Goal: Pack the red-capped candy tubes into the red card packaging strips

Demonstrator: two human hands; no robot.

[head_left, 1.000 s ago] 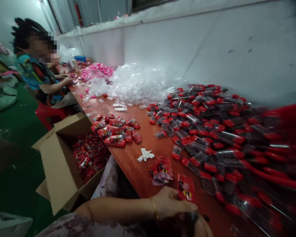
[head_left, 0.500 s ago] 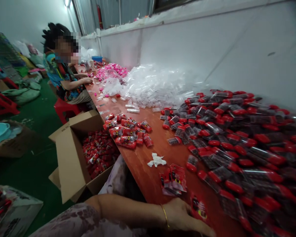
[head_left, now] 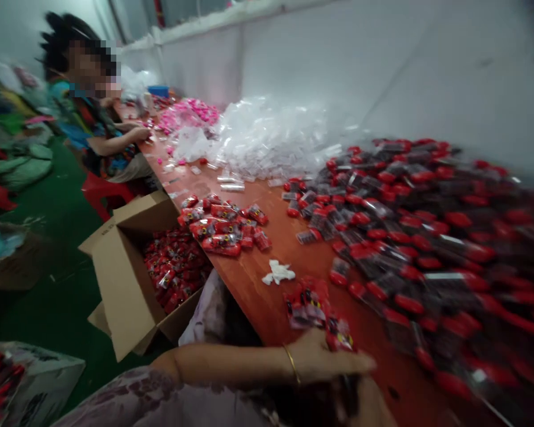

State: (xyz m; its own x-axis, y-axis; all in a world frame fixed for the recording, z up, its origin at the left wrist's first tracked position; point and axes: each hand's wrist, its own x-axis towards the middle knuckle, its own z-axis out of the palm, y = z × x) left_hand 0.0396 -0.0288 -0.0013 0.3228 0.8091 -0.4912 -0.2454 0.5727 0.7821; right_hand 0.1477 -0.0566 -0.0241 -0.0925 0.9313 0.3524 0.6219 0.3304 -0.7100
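Note:
My left hand (head_left: pixel 315 357), with a gold bangle at the wrist, is closed round a red printed plastic packet (head_left: pixel 339 334) at the front edge of the table. Close below it, my right hand (head_left: pixel 370 406) is blurred and cut off by the bottom edge. Its fingers look closed by a dark, shiny piece (head_left: pixel 347 392) between the hands, too smeared to name. More flat red printed packets (head_left: pixel 307 302) lie just beyond my left hand. To the right spreads a large heap of clear-and-dark containers with red ends (head_left: pixel 398 234).
Filled red packets (head_left: pixel 225 225) are piled by the table edge, above an open carton (head_left: pixel 127 290) of similar ones. A crumpled white tissue (head_left: pixel 278 271) lies nearby. Clear plastic pieces (head_left: pixel 271 136) are heaped along the wall. A co-worker (head_left: pixel 93 118) sits at the far left.
My right hand has come into view at the bottom, beside my left. The left hand has lifted the red packet slightly and drawn it left. The camera view has shifted.

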